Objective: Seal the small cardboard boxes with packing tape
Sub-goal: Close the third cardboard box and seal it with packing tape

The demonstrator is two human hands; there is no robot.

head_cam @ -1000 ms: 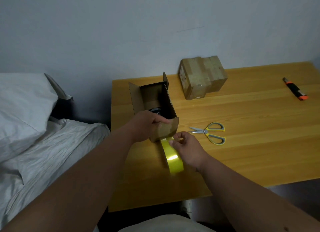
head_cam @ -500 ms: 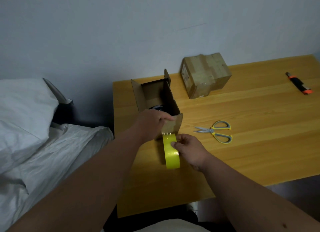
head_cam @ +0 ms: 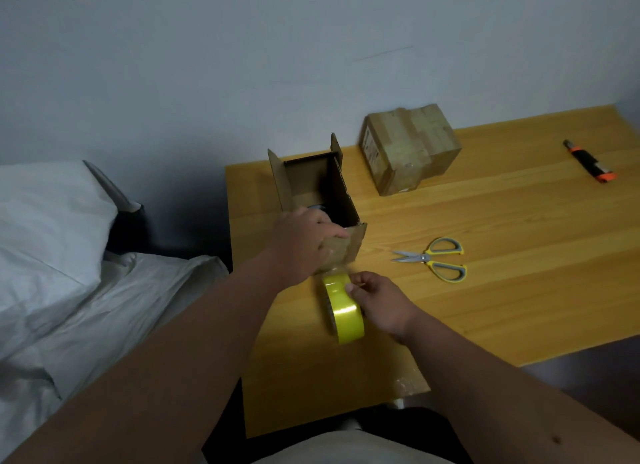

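An open cardboard box (head_cam: pixel 341 193) stands near the left end of the wooden table (head_cam: pixel 485 307), its flaps up and a dark object inside. My left hand (head_cam: pixel 304 241) grips the box's near flap, fingers curled over its top edge. Just below the box stands a roll of yellow packing tape (head_cam: pixel 343 311) on edge, and my right hand (head_cam: pixel 375 299) holds it from the right, fingertips pinching at its top. A second, taped cardboard box (head_cam: pixel 412 148) sits at the back of the table by the wall.
Yellow-handled scissors (head_cam: pixel 438 262) lie shut to the right of the open box. An orange and black utility knife (head_cam: pixel 588 162) lies at the far right. A bed with white bedding (head_cam: pixel 69 255) adjoins the table's left side. The table's near edge is close to my body.
The tape roll and my right hand have stayed just below the box, the roll reaching a little nearer to me than half a second ago. My left hand keeps its grip on the flap.
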